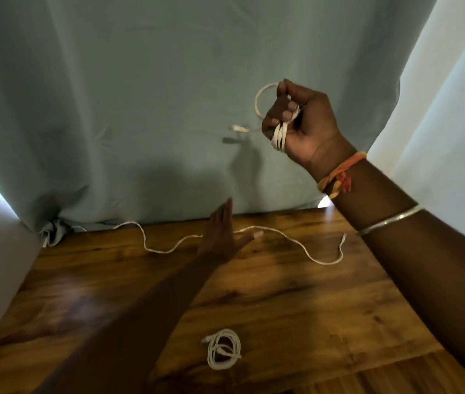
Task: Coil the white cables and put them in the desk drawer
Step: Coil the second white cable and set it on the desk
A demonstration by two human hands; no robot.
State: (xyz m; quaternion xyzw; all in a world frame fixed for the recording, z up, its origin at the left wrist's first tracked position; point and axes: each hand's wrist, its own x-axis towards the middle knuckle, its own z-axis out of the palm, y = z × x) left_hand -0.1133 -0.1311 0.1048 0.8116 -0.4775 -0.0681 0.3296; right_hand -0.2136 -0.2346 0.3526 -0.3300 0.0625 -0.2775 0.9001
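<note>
1. Wooden desk (296, 297): a loose cable (163, 250) trails along its far edge.
2. Right hand (302, 120), raised above the desk, fingers curled round a coiled cable (278, 137).
3. Left hand (222, 234), fingers straight, at the loose cable.
4. Second coil (223, 349) lies nearer, apart from both hands.

Wooden desk (282, 302), coiled white cable (210, 355), loose white cable (326, 263) stretched behind

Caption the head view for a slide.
Right hand holds a coiled cable; open left hand reaches for the uncoiled cable on the wooden desk, finished coil nearby.
</note>
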